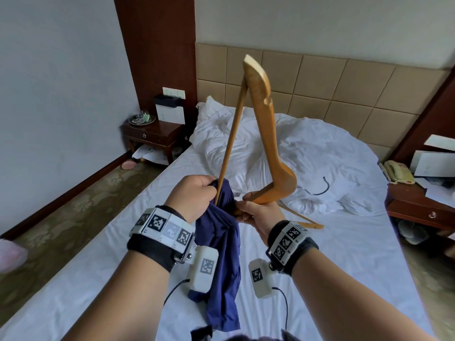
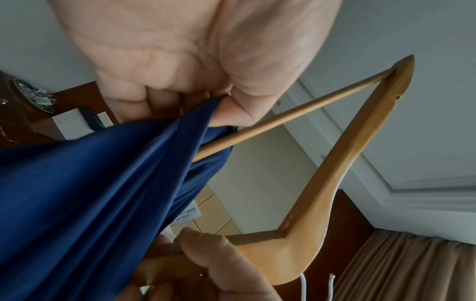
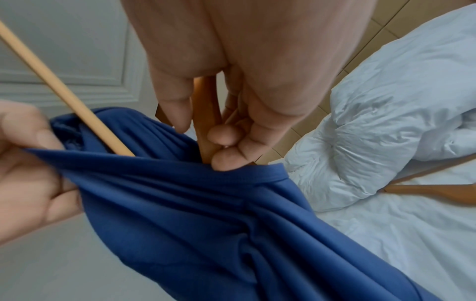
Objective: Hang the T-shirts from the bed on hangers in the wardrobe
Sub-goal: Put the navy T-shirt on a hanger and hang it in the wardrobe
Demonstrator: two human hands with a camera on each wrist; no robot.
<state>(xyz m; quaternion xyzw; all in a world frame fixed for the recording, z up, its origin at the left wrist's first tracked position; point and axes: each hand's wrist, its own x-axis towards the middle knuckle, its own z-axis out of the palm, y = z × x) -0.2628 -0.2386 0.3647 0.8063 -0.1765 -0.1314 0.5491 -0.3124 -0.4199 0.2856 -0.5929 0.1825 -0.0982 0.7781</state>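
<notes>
Two hands are busy over a big white bed (image 1: 320,267), and most of the sheet toward the foot is bare, so plenty of room there. The crumpled duvet (image 1: 283,153) is heaped up by the padded headboard (image 1: 344,87). A dark nightstand (image 1: 152,136) sits left of the bed with a glass tray on it, and another one (image 1: 418,203) on the right is piled with papers and a cream phone (image 1: 397,172), right at the mattress edge.

The navy T-shirt (image 1: 219,247) hangs bunched between the wrists, above the sheet. The left hand (image 1: 194,195) has its fingers curled tight around a gathered fold of it. The wooden hanger (image 1: 268,134) is tipped up on end, one shoulder pointing at the ceiling, its lower bar running down into the shirt opening. The right hand (image 1: 258,215) grips the hanger's other shoulder, fingers wrapped round the wood just beside the shirt's collar. The metal hook (image 1: 317,188) sticks out toward the duvet.

A second wooden hanger (image 1: 302,220) lies flat on the sheet just past the right hand, up against the duvet.
</notes>
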